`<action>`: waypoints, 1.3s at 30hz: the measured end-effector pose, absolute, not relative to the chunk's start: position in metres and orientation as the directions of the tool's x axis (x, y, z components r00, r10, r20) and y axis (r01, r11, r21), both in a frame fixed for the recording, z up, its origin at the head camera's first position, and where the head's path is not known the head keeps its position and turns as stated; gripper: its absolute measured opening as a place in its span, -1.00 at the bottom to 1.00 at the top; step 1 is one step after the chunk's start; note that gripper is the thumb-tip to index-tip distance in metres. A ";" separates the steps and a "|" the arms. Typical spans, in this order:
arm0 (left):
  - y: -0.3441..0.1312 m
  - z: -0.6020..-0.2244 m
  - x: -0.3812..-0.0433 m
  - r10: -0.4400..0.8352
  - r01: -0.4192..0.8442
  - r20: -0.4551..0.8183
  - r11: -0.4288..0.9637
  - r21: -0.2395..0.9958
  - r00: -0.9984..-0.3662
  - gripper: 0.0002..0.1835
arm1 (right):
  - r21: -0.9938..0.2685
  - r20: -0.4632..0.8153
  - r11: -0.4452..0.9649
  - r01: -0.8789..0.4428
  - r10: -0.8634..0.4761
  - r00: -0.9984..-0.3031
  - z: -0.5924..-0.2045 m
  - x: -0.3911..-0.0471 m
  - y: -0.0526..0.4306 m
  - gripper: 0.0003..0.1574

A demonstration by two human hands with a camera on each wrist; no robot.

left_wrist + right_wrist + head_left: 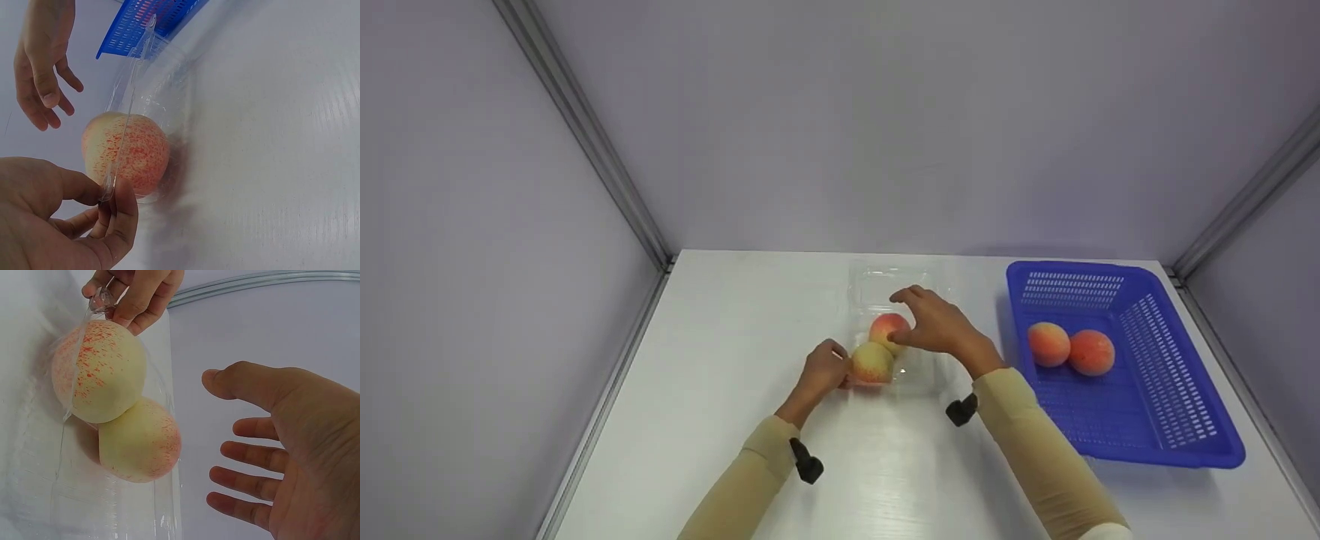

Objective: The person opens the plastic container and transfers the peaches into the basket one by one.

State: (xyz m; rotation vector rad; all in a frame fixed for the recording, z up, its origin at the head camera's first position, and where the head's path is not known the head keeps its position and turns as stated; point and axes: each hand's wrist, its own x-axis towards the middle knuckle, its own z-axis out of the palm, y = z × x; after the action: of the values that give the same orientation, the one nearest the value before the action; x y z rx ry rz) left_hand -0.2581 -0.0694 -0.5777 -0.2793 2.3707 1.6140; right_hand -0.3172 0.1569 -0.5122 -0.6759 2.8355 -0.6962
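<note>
1. Left hand (825, 367): positioned at the centre of the head frame. Its grip is clamped on the rim of a clear container (915, 375), thumb and fingers pinching the thin plastic edge.
2. Right hand (937, 322): raised just right of centre. Its grip is apart, thumb separated from the extended fingers, with nothing held. In the right wrist view, a gap separates this hand from the fruit.
3. Container: thin, transparent, glossy plastic, rectangular in outline, with moulded ridges that catch the light. It lies at the centre of the head frame.
4. Near peach (872, 364): rounded, seated inside the container beside the left hand. Surface pale yellow with dense red speckling; the clear wall crosses in front of it in both wrist views.
5. Far peach (887, 328): rounded, inside the container and touching the near peach. Surface yellow, shading to a pink-red blush.
6. Basket (1166, 375): blue, rectangular with rounded corners, at the right of the head frame. Walls are perforated by rows of narrow slots; the rim is smooth.
7. Basket contents: an orange-yellow peach (1048, 344) and a redder peach (1091, 352), both rounded, side by side and touching.
8. Worktop (735, 337): white, with a soft sheen and fine streaks in the left wrist view.
9. Surround: smooth, pale panels (840, 135) joined by grooved grey rails (581, 120).
10. Sleeves (742, 480): tan fabric on both forearms.
</note>
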 end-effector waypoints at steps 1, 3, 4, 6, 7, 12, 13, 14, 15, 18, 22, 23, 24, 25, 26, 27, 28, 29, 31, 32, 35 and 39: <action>-0.070 -0.578 -0.258 -0.012 -0.300 -0.317 0.362 0.883 -0.948 -0.88 | -0.469 -0.032 0.792 -0.390 -0.457 -0.889 -0.513 -0.317 0.156 -0.13; -0.070 -0.578 -0.258 -0.010 -0.297 -0.315 0.362 0.884 -0.949 -0.88 | -0.469 -0.029 0.791 -0.393 -0.458 -0.888 -0.515 -0.317 0.155 -0.14; -0.070 -0.578 -0.258 -0.009 -0.296 -0.314 0.361 0.884 -0.949 -0.88 | -0.466 -0.028 0.792 -0.394 -0.459 -0.888 -0.517 -0.317 0.154 -0.15; -0.070 -0.578 -0.259 -0.011 -0.300 -0.317 0.359 0.884 -0.948 -0.88 | -0.464 -0.024 0.791 -0.398 -0.460 -0.888 -0.520 -0.318 0.152 -0.15; -0.070 -0.578 -0.259 -0.013 -0.303 -0.320 0.361 0.882 -0.947 -0.88 | -0.465 -0.022 0.791 -0.398 -0.460 -0.888 -0.521 -0.318 0.151 -0.15; -0.068 -0.575 -0.260 -0.024 -0.319 -0.336 0.384 0.866 -0.942 -0.87 | -0.463 0.000 0.780 -0.420 -0.474 -0.881 -0.527 -0.316 0.147 -0.17; -0.068 -0.574 -0.259 -0.023 -0.318 -0.337 0.389 0.864 -0.941 -0.87 | -0.463 0.005 0.778 -0.424 -0.476 -0.879 -0.528 -0.316 0.147 -0.17; -0.068 -0.574 -0.259 -0.020 -0.317 -0.336 0.389 0.865 -0.942 -0.88 | -0.461 0.010 0.776 -0.430 -0.480 -0.877 -0.529 -0.316 0.147 -0.18; -0.068 -0.575 -0.259 -0.016 -0.310 -0.329 0.385 0.870 -0.944 -0.88 | -0.457 0.013 0.777 -0.433 -0.481 -0.877 -0.529 -0.316 0.146 -0.19; -0.068 -0.576 -0.260 -0.009 -0.299 -0.318 0.368 0.880 -0.948 -0.90 | -0.446 0.015 0.781 -0.437 -0.481 -0.876 -0.532 -0.317 0.145 -0.20; -0.068 -0.578 -0.261 -0.010 -0.303 -0.321 0.352 0.886 -0.947 -0.91 | -0.440 0.004 0.788 -0.431 -0.478 -0.878 -0.534 -0.318 0.143 -0.20; -0.069 -0.578 -0.261 -0.010 -0.304 -0.321 0.352 0.885 -0.947 -0.92 | -0.443 0.001 0.788 -0.427 -0.476 -0.879 -0.535 -0.318 0.143 -0.20; -0.069 -0.578 -0.261 -0.010 -0.305 -0.323 0.352 0.885 -0.947 -0.92 | -0.449 -0.003 0.787 -0.422 -0.474 -0.881 -0.536 -0.319 0.143 -0.20; -0.069 -0.578 -0.261 -0.008 -0.303 -0.320 0.352 0.886 -0.947 -0.92 | -0.454 -0.005 0.787 -0.417 -0.470 -0.882 -0.536 -0.319 0.143 -0.19; -0.069 -0.577 -0.260 -0.006 -0.299 -0.318 0.352 0.887 -0.948 -0.93 | -0.458 -0.007 0.787 -0.414 -0.469 -0.883 -0.537 -0.319 0.143 -0.19; -0.069 -0.578 -0.260 -0.004 -0.294 -0.313 0.351 0.889 -0.950 -0.93 | -0.462 -0.008 0.786 -0.411 -0.468 -0.884 -0.538 -0.319 0.143 -0.19; -0.070 -0.578 -0.260 -0.002 -0.289 -0.307 0.350 0.891 -0.952 -0.93 | -0.466 -0.010 0.785 -0.409 -0.467 -0.884 -0.539 -0.319 0.143 -0.20; -0.070 -0.578 -0.260 0.000 -0.287 -0.306 0.348 0.893 -0.952 -0.93 | -0.468 -0.010 0.784 -0.408 -0.466 -0.885 -0.540 -0.319 0.143 -0.20; -0.070 -0.578 -0.259 0.001 -0.282 -0.301 0.346 0.895 -0.954 -0.93 | -0.465 -0.011 0.784 -0.410 -0.469 -0.883 -0.542 -0.319 0.143 -0.21; -0.070 -0.579 -0.260 0.000 -0.283 -0.302 0.343 0.896 -0.953 -0.93 | -0.463 -0.013 0.784 -0.413 -0.472 -0.882 -0.542 -0.319 0.143 -0.21; -0.070 -0.580 -0.260 -0.008 -0.295 -0.310 0.338 0.894 -0.951 -0.91 | -0.449 -0.010 0.787 -0.423 -0.478 -0.878 -0.545 -0.319 0.143 -0.25; -0.069 -0.579 -0.260 -0.016 -0.309 -0.324 0.348 0.885 -0.946 -0.89 | -0.441 -0.020 0.795 -0.416 -0.472 -0.881 -0.548 -0.319 0.142 -0.29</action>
State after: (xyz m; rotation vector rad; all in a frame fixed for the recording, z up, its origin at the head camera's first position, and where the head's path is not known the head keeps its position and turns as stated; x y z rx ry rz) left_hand -0.2596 -0.0692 -0.5792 -0.2916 2.3543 1.6330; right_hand -0.3186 0.1423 -0.5477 -0.7092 2.8531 -0.6550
